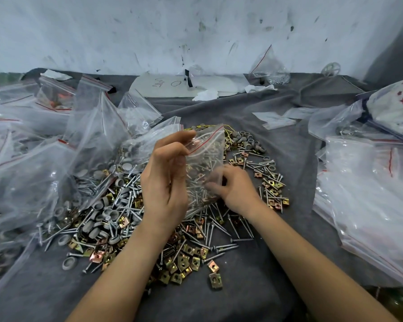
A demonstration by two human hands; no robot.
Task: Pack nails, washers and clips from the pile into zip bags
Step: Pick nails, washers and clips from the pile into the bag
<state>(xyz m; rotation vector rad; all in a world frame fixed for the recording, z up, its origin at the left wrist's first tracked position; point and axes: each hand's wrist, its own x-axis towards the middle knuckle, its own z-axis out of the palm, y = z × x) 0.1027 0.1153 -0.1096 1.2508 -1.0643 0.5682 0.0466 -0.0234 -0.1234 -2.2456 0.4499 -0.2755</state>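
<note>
A clear zip bag (205, 159) with a red seal line hangs upright above the pile; my left hand (165, 177) pinches it near its mouth. My right hand (233, 189) is low at the bag's right side, partly behind the plastic, with its fingers curled among the nails; what they hold is blurred. The pile (130, 214) of silver nails, grey round washers and brass-coloured clips spreads over the dark grey cloth (265, 287) under both hands.
Filled and empty zip bags (44, 159) crowd the left side. A stack of flat clear bags (370, 194) lies at the right. A white board (172, 86) and paper scraps lie by the wall at the back.
</note>
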